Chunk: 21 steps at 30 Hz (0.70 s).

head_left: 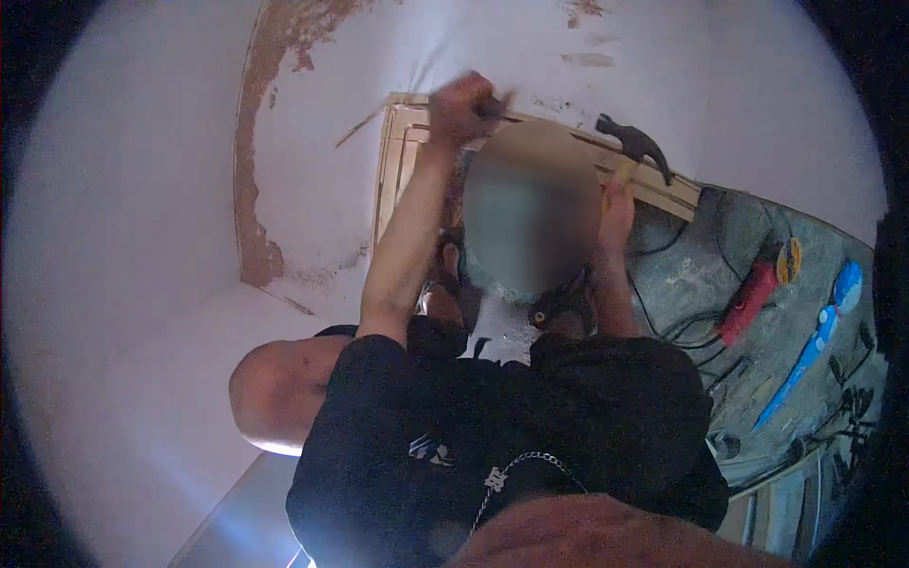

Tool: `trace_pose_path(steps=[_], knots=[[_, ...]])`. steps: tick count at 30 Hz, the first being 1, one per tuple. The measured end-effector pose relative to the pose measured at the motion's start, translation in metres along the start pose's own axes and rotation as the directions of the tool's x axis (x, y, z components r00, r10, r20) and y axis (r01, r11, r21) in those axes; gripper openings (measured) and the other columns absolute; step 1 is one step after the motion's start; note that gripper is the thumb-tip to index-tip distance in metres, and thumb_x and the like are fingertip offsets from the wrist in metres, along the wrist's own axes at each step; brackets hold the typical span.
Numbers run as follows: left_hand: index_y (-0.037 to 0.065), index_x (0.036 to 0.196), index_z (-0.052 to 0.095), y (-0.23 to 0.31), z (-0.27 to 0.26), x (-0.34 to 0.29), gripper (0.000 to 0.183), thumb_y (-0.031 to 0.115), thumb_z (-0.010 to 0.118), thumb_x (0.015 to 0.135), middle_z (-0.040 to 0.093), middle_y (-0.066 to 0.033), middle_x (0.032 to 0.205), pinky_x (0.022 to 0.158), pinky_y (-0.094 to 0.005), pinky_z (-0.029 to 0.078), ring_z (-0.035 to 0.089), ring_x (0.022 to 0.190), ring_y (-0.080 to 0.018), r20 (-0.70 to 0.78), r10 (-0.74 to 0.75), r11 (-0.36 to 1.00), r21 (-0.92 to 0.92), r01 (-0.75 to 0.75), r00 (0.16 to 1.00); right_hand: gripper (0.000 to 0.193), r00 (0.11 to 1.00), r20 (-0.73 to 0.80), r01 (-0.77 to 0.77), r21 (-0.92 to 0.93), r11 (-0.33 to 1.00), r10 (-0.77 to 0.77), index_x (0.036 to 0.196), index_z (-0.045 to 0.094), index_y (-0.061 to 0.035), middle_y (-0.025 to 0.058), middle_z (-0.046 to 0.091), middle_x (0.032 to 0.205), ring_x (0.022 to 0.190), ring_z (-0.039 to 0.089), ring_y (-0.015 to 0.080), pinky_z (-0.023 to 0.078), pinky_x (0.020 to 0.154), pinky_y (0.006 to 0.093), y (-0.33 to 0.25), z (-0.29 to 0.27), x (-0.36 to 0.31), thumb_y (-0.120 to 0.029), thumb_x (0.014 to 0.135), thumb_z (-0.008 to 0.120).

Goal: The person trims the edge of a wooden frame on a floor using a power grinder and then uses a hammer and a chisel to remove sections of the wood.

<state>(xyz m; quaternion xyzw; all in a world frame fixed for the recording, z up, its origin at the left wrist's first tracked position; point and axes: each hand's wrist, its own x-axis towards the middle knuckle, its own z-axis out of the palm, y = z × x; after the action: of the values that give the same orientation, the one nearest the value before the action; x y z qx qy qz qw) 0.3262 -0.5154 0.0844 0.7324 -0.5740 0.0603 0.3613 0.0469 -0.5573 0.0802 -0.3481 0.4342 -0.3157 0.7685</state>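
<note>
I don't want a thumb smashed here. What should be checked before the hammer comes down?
1. Right hand grips the hammer by its handle: ok.
2. Hammer head is off the wooden frame: ok.
3. Left hand is clenched at the frame's top corner, apart from the hammer head: ok.
4. What the left hand holds: cannot tell, blurred.
5. Floor by the right arm is free of cables: not ok.
</note>
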Motion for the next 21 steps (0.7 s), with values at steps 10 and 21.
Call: trace_pose_path(steps=[10,21], knots=[[0.011,0.076,0.057,-0.148,-0.228,-0.006,0.038,0.047,0.066,0.081,0.05,0.0,0.062,0.045,-0.0315,0.035,0.048,0.053,-0.0125,-0.328,-0.893,0.407,-0.881,0.243,0.307,0.028,0.999,0.028,0.02,0.097,0.995,-0.023,0.092,0.041,-0.0102,0.004,0.041,0.058,0.036,0.041,0.0159,0.039,0.032,0.0302,-0.009,-0.023,-0.01,-0.035,0.103,0.035],[0.015,0.093,0.071,-0.101,-0.102,-0.018,0.031,0.04,0.074,0.075,0.07,-0.0109,0.095,0.082,-0.0429,0.053,0.067,0.092,-0.0311,0.347,-0.699,0.681,0.591,0.432,0.626,0.029,0.998,0.005,-0.063,0.068,0.996,0.063,0.095,0.042,-0.0108,0.0029,0.039,0.057,0.036,0.04,0.0153,0.038,0.032,0.0303,-0.011,-0.012,-0.015,-0.038,0.102,0.037]])
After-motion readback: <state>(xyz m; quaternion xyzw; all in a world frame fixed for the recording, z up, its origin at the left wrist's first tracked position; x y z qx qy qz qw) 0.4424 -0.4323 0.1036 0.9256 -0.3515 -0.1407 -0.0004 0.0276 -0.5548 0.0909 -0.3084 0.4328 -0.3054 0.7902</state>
